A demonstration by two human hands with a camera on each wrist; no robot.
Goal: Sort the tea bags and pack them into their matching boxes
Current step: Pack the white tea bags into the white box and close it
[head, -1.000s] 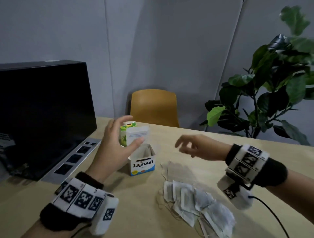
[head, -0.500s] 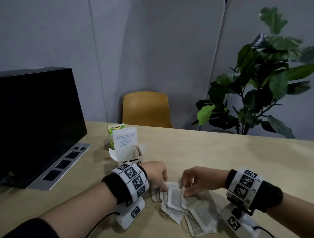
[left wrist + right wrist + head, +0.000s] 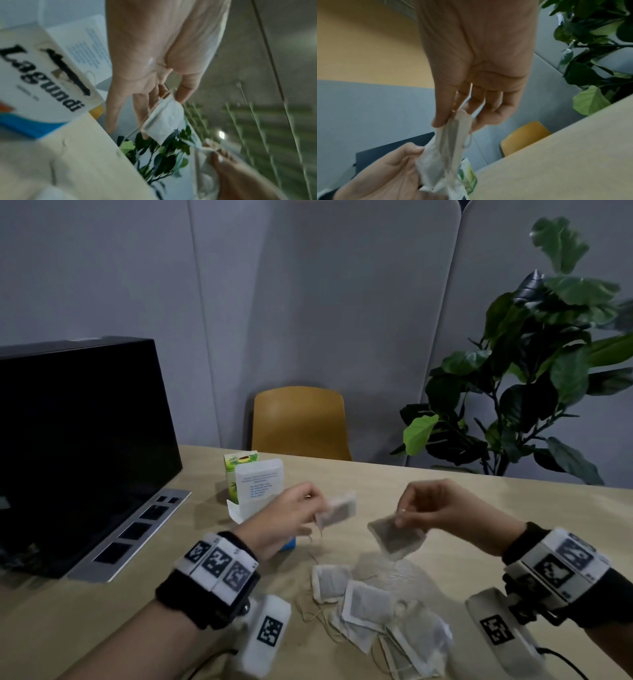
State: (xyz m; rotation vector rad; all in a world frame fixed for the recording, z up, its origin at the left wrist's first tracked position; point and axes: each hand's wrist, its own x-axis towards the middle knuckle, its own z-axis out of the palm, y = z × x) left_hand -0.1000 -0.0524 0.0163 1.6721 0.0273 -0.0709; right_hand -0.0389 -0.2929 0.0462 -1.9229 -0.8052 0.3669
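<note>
A loose pile of tea bags [image 3: 376,611] lies nearest on the table [image 3: 513,515]. Above it, the left hand [image 3: 287,518] pinches one tea bag [image 3: 337,508], and the right hand [image 3: 442,508] pinches a darker tea bag [image 3: 395,537]. Beyond stand the open Lagundi box [image 3: 255,491] and a green box [image 3: 236,470]. This looks like sorting; next, each bag needs its matching box. Half a second ago both hands were down in the pile.

Twelve o'clock: open Lagundi box [image 3: 255,501], flap up, green box [image 3: 239,474] right behind it.
Nine o'clock: laptop [image 3: 78,446] walls off that side.
Six o'clock: tea bag pile [image 3: 373,607] litters the table [image 3: 513,508].
Two o'clock: bare tabletop, free passage.
</note>
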